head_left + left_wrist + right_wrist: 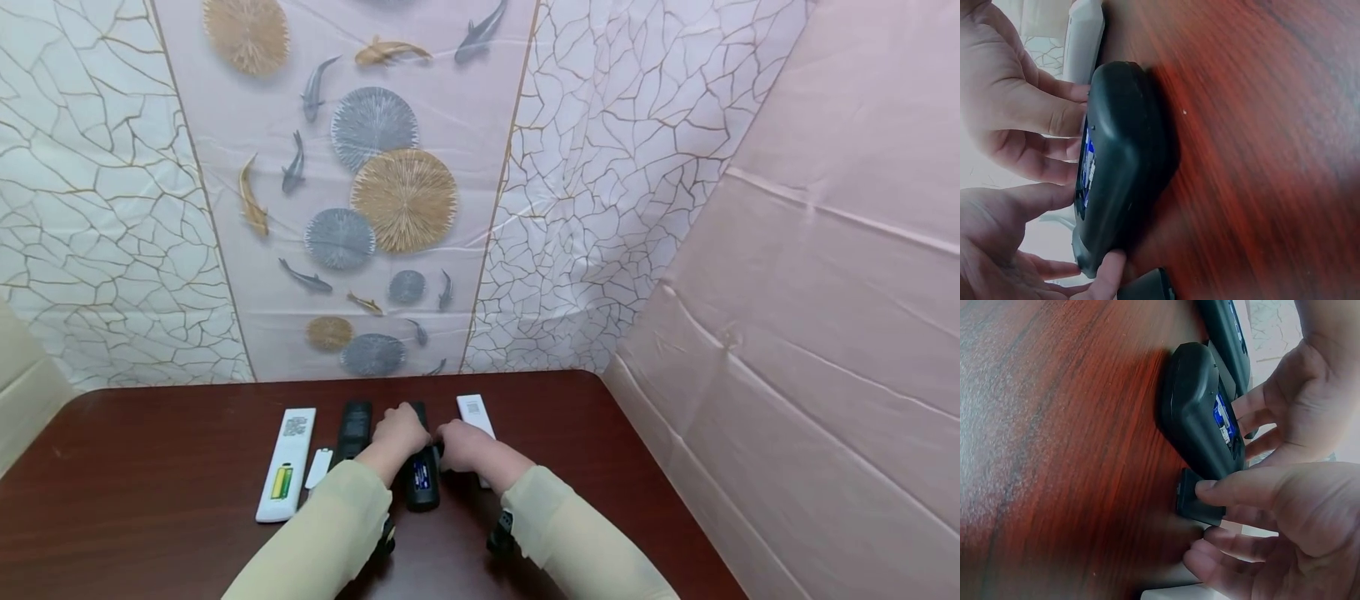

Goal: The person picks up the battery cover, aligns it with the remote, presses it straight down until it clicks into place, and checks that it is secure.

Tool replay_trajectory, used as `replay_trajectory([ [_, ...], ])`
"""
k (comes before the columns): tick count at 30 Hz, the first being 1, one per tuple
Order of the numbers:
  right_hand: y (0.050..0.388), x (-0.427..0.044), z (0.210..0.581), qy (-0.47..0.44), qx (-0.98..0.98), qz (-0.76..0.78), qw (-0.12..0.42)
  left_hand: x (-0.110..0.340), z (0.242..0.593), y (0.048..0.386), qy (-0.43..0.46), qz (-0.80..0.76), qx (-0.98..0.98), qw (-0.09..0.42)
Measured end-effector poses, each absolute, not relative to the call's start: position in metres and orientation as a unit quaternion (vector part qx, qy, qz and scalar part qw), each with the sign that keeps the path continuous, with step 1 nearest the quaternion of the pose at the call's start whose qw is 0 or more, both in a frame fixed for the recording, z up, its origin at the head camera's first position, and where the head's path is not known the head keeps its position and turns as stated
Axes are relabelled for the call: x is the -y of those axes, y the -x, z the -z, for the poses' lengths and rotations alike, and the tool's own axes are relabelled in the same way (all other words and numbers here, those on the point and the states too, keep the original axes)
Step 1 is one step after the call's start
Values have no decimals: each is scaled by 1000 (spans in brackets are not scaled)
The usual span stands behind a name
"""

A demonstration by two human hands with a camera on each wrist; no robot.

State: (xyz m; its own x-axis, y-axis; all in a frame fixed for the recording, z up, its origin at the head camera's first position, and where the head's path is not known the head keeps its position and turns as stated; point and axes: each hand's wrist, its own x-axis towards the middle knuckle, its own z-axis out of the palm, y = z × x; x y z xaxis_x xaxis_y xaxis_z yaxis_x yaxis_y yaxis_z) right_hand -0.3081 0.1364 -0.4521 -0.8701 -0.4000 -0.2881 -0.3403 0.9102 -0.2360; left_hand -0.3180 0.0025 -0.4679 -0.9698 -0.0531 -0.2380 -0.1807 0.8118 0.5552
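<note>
The black remote [423,493] is gripped by curled fingers of the left hand [401,430], flat on the table [150,467]; just beside it, a small black cover [1192,499] is pinched between right-hand thumb [1235,489] and finger. Both sleeved forearms [311,537] are stretched forward, angled inward.

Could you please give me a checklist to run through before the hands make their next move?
1. Left hand holding the middle remote: ok.
2. Right hand pinching the black cover: ok.
3. Blue battery in the middle remote: ok, visible.
4. Battery direction: cannot tell, markings unclear.
5. Black cover lined up over the opening: not ok, it is beside the remote.
</note>
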Motion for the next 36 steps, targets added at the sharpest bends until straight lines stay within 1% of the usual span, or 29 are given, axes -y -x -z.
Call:
replay_trajectory([
  [10, 306, -133, 452, 157, -970, 96, 162, -5, 461, 318, 57, -315, -942, 103],
  [16, 303, -136, 454, 150, -972, 114, 139, -3, 463, 319, 55, -337, -935, 100],
  [27, 297, -140, 456, 129, -970, 165, 127, 4, 467, 330, 67, -394, -907, 130],
  [29, 297, -140, 458, 128, -969, 173, 119, 5, 469, 330, 74, -419, -896, 129],
  [36, 297, -142, 465, 127, -967, 210, 68, 8, 474, 330, 90, -488, -861, 113],
])
